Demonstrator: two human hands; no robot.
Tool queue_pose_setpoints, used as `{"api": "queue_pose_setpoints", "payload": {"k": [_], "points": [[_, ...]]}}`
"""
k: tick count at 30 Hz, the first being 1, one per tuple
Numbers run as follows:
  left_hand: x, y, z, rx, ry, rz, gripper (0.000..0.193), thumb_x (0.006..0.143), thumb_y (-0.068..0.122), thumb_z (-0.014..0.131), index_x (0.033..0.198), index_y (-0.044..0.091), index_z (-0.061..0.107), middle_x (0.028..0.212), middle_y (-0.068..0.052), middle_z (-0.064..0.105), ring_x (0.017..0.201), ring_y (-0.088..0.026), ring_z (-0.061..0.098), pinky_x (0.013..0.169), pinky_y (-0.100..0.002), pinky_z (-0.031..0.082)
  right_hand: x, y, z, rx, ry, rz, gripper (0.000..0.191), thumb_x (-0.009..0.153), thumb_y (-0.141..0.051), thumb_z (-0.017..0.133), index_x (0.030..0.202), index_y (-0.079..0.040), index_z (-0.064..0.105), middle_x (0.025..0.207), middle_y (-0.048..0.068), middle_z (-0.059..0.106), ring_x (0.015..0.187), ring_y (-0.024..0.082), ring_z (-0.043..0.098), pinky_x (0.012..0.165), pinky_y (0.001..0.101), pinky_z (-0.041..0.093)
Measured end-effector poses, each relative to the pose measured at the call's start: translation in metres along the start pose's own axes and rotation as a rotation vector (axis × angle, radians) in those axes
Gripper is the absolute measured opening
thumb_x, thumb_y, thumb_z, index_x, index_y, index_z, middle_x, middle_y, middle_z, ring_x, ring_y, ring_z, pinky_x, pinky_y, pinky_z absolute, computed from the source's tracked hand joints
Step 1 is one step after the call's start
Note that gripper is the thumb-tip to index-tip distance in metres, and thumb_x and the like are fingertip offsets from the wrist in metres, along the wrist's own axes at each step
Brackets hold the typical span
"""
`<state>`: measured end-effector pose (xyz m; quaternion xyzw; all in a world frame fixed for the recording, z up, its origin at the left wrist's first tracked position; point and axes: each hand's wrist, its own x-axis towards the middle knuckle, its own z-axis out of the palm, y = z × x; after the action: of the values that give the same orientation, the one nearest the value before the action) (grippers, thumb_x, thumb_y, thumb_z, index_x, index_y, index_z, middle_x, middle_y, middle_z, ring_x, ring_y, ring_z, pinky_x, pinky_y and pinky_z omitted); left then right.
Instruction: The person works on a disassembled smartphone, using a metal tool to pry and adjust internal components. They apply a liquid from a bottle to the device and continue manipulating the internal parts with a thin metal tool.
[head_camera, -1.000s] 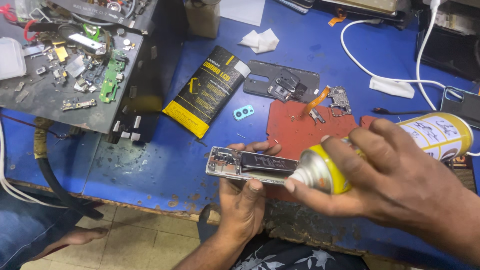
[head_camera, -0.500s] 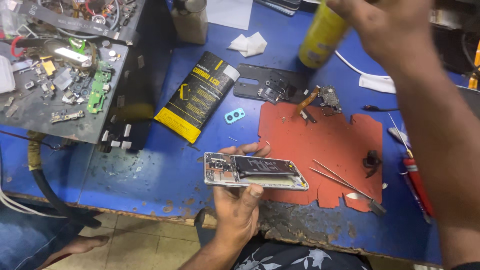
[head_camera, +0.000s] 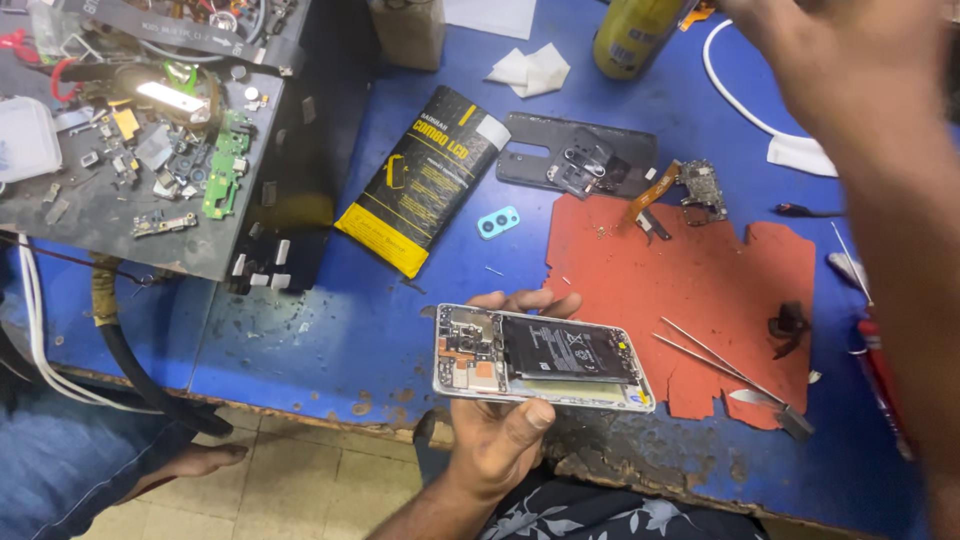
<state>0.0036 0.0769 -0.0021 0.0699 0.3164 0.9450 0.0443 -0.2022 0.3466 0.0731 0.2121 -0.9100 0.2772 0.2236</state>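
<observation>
My left hand (head_camera: 500, 440) grips an opened white phone (head_camera: 540, 355) from below, thumb on its near edge. The phone's black battery and boards face up, over the near edge of the blue table (head_camera: 330, 330). Blurred, my right hand (head_camera: 850, 70) is raised at the top right, with its forearm running down the right edge. Its fingers reach the frame's top edge beside a yellow spray can (head_camera: 635, 35) standing at the back. Whether they touch the can is unclear.
A torn red mat (head_camera: 700, 290) carries tweezers (head_camera: 720, 365) and a small circuit board (head_camera: 703, 188). Behind it lie a black phone cover (head_camera: 580, 160), a black-and-yellow packet (head_camera: 425, 180) and a blue lens ring (head_camera: 497, 222). A dark tray of parts (head_camera: 150, 130) fills the left.
My right hand carried the yellow can from beside the phone up to the back of the table, where the can now stands. The left hand kept holding the phone.
</observation>
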Motion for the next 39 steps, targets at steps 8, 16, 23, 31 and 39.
{"api": "queue_pose_setpoints", "payload": {"k": [8,16,23,31,39], "points": [[-0.001,-0.014,-0.005,-0.052,0.123,-0.046,0.080,0.093,0.020,0.083,0.151,0.009,0.029,0.147,-0.021,0.047,0.145,-0.040,0.048,0.120,-0.055,0.045,-0.133,-0.090,-0.047,-0.196,-0.579,0.388,0.030,0.077,-0.024,0.082,0.103,-0.012,0.077,0.096,0.006,0.076,0.074,0.022,0.069,0.059,0.0327,0.056],[-0.023,-0.031,0.019,-0.026,0.108,-0.126,0.082,0.090,0.020,0.085,0.150,0.009,0.030,0.145,-0.019,0.049,0.143,-0.039,0.049,0.121,-0.054,0.043,-0.152,-0.149,-0.060,0.116,-0.303,0.079,0.033,0.082,-0.031,0.080,0.104,-0.008,0.074,0.098,0.003,0.072,0.083,0.019,0.069,0.071,0.0321,0.054],[-0.031,-0.030,0.017,0.049,0.124,-0.090,0.083,0.089,0.016,0.083,0.151,0.006,0.027,0.142,-0.021,0.050,0.138,-0.037,0.053,0.121,-0.052,0.044,-0.138,-0.162,-0.034,0.073,-0.365,-0.170,0.021,0.083,-0.020,0.078,0.098,-0.005,0.075,0.087,0.005,0.070,0.076,0.024,0.067,0.063,0.0382,0.054],[-0.029,-0.028,0.012,0.090,0.141,-0.081,0.080,0.089,0.015,0.080,0.149,0.006,0.027,0.138,-0.020,0.053,0.133,-0.034,0.057,0.115,-0.051,0.050,-0.129,-0.165,-0.028,0.098,-0.354,-0.147,0.020,0.085,-0.016,0.076,0.099,-0.002,0.073,0.091,0.007,0.071,0.077,0.024,0.067,0.064,0.0369,0.054],[-0.028,-0.030,0.010,0.069,0.118,-0.062,0.079,0.090,0.013,0.080,0.148,0.006,0.028,0.134,-0.019,0.054,0.131,-0.032,0.058,0.116,-0.051,0.049,-0.131,-0.163,-0.025,0.118,-0.321,-0.150,0.020,0.086,-0.015,0.076,0.097,0.000,0.073,0.092,0.010,0.073,0.076,0.025,0.069,0.063,0.0364,0.056]]}}
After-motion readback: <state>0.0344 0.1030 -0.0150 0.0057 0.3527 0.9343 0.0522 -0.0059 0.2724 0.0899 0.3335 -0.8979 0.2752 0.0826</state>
